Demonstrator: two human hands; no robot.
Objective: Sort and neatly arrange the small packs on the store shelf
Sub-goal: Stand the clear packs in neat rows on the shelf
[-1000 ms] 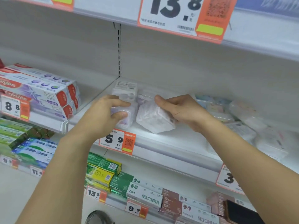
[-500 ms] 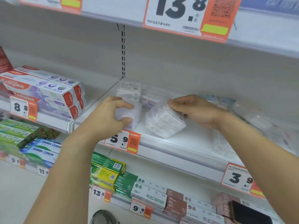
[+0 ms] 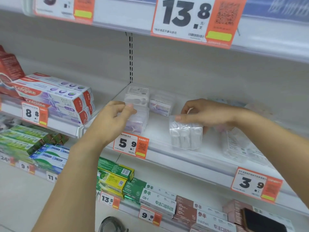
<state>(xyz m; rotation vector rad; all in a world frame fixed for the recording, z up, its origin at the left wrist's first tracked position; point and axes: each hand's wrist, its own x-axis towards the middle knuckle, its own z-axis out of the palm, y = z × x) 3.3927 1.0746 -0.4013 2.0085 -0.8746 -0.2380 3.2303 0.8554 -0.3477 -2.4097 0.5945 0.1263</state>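
Packs on the white shelf, L to R: our left hand has fingers curled on the front pack above the 5.9 tag; two more packs sit just behind it. Our right hand pinches the top of a clear pack standing upright at the shelf front. More packs lie blurred under that wrist.

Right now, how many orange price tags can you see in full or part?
7: top rail, one cut off and 13.8; middle rail, 8.8, 5.9, 3.9; bottom rail, 13.5, 9.9. Blurred ones at lower left uncounted.
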